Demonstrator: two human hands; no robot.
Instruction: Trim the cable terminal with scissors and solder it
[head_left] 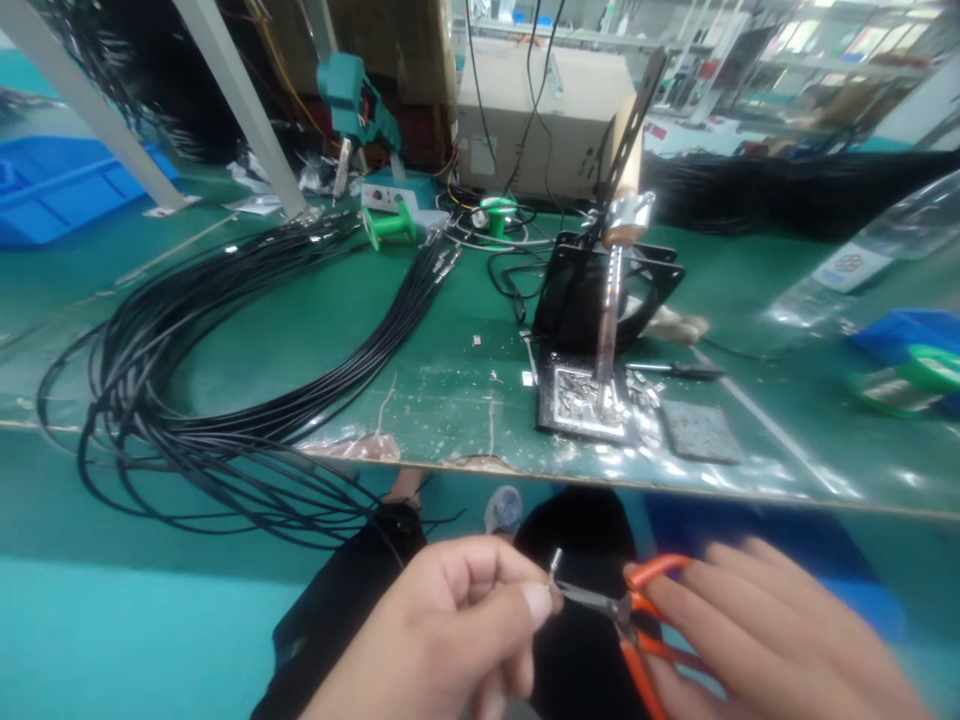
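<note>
A small metal piece is pinched between the curled thumb and fingers of the left hand, below the edge of the green workbench. Orange-handled pliers are gripped by the closed right hand, their tips touching the piece.

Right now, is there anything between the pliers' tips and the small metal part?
Nothing visible: the pliers in the right hand already meet the metal part, pinched by the left hand.
</note>
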